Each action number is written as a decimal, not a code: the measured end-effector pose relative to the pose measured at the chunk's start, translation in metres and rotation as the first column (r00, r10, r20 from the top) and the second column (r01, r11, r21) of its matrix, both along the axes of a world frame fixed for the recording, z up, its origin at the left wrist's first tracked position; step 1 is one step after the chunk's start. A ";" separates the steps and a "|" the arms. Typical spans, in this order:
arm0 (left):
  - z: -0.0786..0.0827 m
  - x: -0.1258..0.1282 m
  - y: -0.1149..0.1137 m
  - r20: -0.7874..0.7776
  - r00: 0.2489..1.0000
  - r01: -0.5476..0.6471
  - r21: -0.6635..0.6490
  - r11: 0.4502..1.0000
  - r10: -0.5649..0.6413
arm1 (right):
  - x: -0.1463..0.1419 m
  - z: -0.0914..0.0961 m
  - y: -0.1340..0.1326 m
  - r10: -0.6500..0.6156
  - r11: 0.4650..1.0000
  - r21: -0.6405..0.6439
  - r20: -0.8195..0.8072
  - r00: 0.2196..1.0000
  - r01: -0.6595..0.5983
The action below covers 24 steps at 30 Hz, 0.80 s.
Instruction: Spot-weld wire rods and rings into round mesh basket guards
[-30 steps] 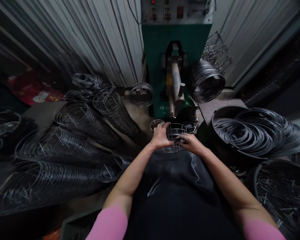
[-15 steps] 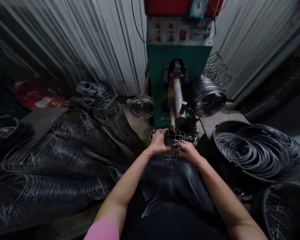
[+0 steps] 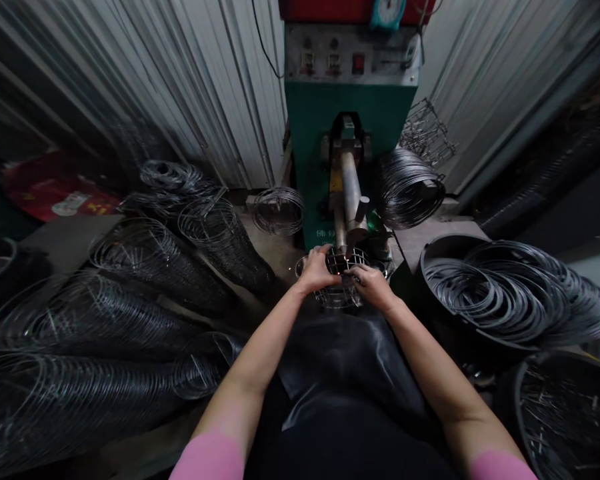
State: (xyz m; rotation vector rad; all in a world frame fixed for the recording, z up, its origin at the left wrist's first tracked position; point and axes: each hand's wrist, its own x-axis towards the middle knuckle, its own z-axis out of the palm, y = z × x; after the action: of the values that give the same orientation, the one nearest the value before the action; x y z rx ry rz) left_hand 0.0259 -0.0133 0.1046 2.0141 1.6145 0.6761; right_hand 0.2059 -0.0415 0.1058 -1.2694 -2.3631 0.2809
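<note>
A round wire basket (image 3: 334, 297) sits under the electrode arm (image 3: 353, 193) of a green spot welder (image 3: 350, 97). My left hand (image 3: 316, 270) grips the basket's left side, thumb pointing inward. On the other side, my right hand (image 3: 371, 283) is closed at the basket's right edge, its fingertips pinched near the wires; whether they also hold a small loose piece is too small to tell. The electrode tip meets the basket's far rim between my hands, and small orange sparks glow there.
Stacks of wire rings and mesh tubes (image 3: 130, 313) lie on the left. A wire coil (image 3: 410, 190) hangs right of the welder. A black tub (image 3: 430, 267) holds many wire rings (image 3: 510, 293); another bin (image 3: 520, 393) with short wire pieces stands nearer. Corrugated metal wall (image 3: 205, 80) is behind.
Sparks have appeared near the electrode tip, and the basket has tilted a little between my hands. The view has shifted slightly, so everything sits a bit further left and higher.
</note>
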 end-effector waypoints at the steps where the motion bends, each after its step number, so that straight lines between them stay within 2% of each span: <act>1: 0.000 0.001 0.002 -0.005 1.000 -0.014 0.000 1.000 0.014 | -0.001 0.000 0.002 -0.018 1.000 0.003 0.011 1.000 0.018; 8: 0.003 0.001 0.008 -0.016 0.999 -0.028 0.022 0.999 0.029 | 0.000 0.002 0.008 -0.029 0.999 0.036 0.066 0.997 0.027; 14: 0.000 0.001 0.010 -0.018 1.000 -0.017 0.007 1.000 0.017 | -0.005 0.009 0.004 -0.074 0.997 -0.014 0.156 0.985 0.077; 24: 0.009 0.002 0.006 -0.015 0.999 -0.047 0.002 0.999 0.047 | -0.003 0.010 0.003 -0.064 0.997 0.046 0.125 0.990 0.058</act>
State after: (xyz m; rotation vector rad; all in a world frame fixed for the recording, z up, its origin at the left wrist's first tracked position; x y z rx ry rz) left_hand 0.0281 -0.0076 0.1136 1.9922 1.6753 0.6814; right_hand 0.2032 -0.0386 0.1159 -1.3736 -2.4159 0.1346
